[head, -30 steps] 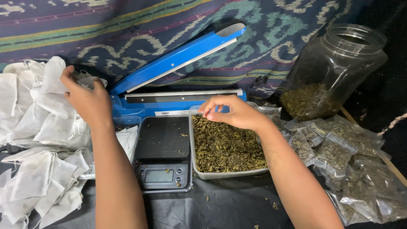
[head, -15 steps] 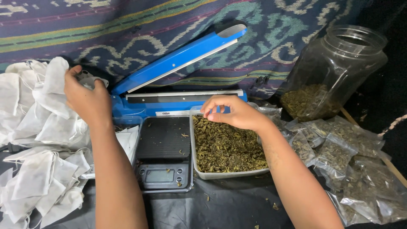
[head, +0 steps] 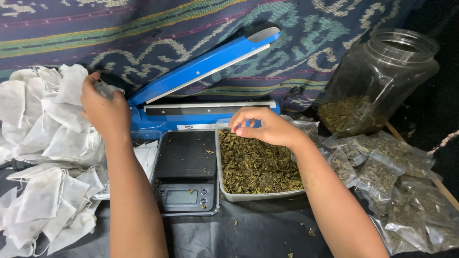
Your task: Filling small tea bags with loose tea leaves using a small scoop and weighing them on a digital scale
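Left hand (head: 103,112): raised over the heap of white paper bags (head: 45,157) at my left, fingers closed on something small and pale at the top of the heap, likely one bag; what exactly it pinches I cannot tell.

Right hand (head: 263,126): hovering at the far edge of the tray (head: 262,196), thumb and fingertips drawn together as if on a pinch of dried leaves (head: 258,165); whether any leaves sit between them I cannot tell.

Tray: shallow, clear, nearly full of greenish-brown leaves, just beside the scale.

Scale (head: 186,165): black, flat, between my arms; platform bare except for a few stray crumbs.

Sealer (head: 201,91): blue, behind the scale and tray, arm lifted open, nothing on its bar.

Jar (head: 377,81): clear plastic, lid off, far right, leaves only in its lower part.

Filled packets (head: 392,177): clear plastic, leaves inside, piled at my right.

Status, as I judge it: a good pile of packets is done; many white bags are unfilled, and the tray and jar hold plenty of leaves. Nothing is on the scale, so no portion is weighed yet.
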